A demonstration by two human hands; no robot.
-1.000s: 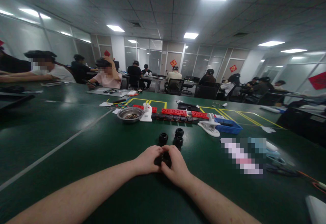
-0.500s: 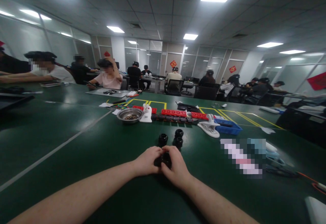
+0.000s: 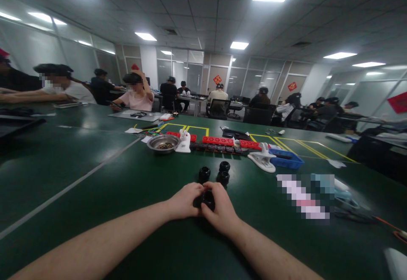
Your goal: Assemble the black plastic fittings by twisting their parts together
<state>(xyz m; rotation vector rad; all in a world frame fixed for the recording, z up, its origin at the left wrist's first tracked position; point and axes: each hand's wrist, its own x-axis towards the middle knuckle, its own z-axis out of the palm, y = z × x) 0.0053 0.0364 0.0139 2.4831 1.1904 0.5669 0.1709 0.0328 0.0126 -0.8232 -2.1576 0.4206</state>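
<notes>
On the green table, my left hand (image 3: pixel 187 200) and my right hand (image 3: pixel 221 212) curl together with fingertips nearly meeting. Between them is a glossy black round part (image 3: pixel 208 198) with a hollow top, gripped from both sides; its lower portion is hidden. A second dark patch shows under my left fingers, too shaded to make out. Just beyond my fingertips stand three similar pieces: one black round part (image 3: pixel 204 173) on the left, another black round part (image 3: pixel 224 166) on the right, and a third black round part (image 3: pixel 224 177) close in front of that one.
Farther back are a metal bowl (image 3: pixel 163 143) of small pieces, a white clamp (image 3: pixel 183 141), a row of red blocks (image 3: pixel 219 140), another white clamp (image 3: pixel 262 160) and a blue tray (image 3: pixel 288 160). Several people sit at tables beyond. A cable (image 3: pixel 356 216) lies right.
Both hands keep the same hold on the black round part. The view has shifted very slightly; the standing parts are where they were.
</notes>
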